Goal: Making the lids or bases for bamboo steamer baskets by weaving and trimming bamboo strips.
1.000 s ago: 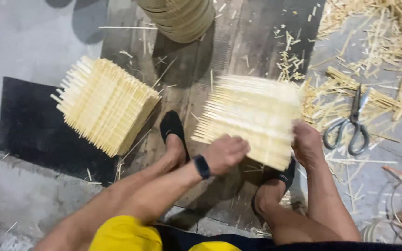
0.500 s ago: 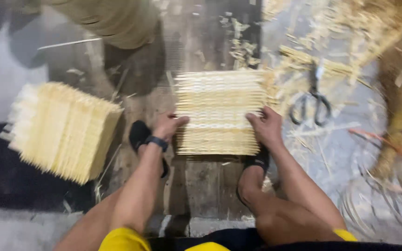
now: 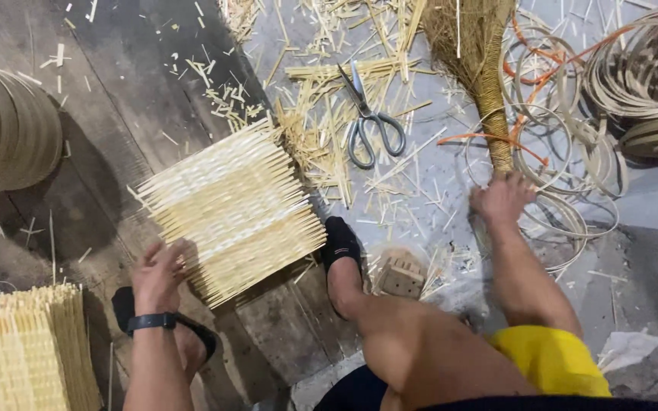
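Head view
Landmark: woven mat (image 3: 230,209), lying flat on the floor (image 3: 116,99).
Left hand (image 3: 158,270): fingers spread open, resting on the mat's near left edge.
Right hand (image 3: 503,198): well right of the mat, fingers closed around the broom (image 3: 475,68) handle.
Scissors (image 3: 371,122): up and right of the mat, among straw scraps (image 3: 321,84).
Second mat (image 3: 20,350): left of the mat, below it.
Hoops (image 3: 565,144): beyond the broom.

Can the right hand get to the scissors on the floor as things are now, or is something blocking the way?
Probably yes. The right hand grips the straw broom, so it must let go first. The scissors lie open to view on the floor, up and left of that hand, with only loose bamboo splinters around them.
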